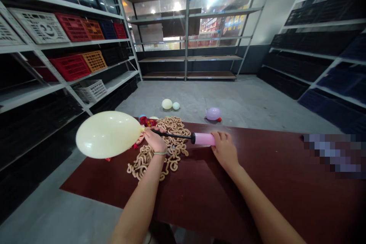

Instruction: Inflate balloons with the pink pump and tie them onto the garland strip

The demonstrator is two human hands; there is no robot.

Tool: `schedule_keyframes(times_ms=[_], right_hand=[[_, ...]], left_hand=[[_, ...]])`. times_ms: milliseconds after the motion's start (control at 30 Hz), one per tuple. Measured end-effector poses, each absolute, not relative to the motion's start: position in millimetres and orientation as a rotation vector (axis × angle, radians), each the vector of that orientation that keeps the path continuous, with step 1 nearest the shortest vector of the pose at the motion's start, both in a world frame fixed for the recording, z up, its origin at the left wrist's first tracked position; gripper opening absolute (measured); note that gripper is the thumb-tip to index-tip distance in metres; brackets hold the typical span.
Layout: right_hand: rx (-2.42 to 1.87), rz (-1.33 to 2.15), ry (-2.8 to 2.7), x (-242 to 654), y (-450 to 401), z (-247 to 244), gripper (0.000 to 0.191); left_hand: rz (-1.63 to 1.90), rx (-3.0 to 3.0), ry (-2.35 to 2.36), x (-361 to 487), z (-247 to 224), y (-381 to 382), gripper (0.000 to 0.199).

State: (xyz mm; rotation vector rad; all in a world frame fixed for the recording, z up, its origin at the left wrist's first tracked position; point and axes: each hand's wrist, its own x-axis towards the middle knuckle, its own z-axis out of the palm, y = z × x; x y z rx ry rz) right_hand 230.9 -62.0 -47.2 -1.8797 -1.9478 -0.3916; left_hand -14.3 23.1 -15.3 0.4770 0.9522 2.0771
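A pale yellow balloon [108, 134], blown up large, sits at the left end of a hand pump. My left hand [155, 140] is closed around the balloon's neck and the pump's black end. The balloon pump [203, 138] has a pink barrel, and a black rod shows between its two ends. My right hand [225, 148] grips the right end of the pink barrel. Beneath the pump lies a heap of tan, curled, rope-like pieces [174, 148] on the dark red table [206, 190]. Shiny red wrappers or deflated balloons [148, 122] lie behind my left hand; which, I cannot tell.
On the floor beyond the table are a cream balloon [167, 103], a small mint balloon [176, 106] and a purple balloon [213, 113]. Shelving with coloured crates [71, 66] lines the left side; a metal rack [187, 45] stands at the back. A blurred-out patch [334, 154] covers the table's right end.
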Motion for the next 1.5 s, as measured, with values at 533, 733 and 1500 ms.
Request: schedule_keyframes(times_ms=[533, 733, 1500], right_hand=[[-1.771, -0.432, -2.192, 227, -61, -40, 0.054], [-1.858, -0.424, -2.074, 232, -62, -45, 0.05], [-1.925, -0.401, -1.974, 226, -65, -44, 0.047]], left_hand=[[2.03, 0.482, 0.968, -13, -12, 26, 0.013], [2.105, 0.442, 0.992, -23, -10, 30, 0.008], [2.08, 0.485, 1.016, -22, -6, 25, 0.014]])
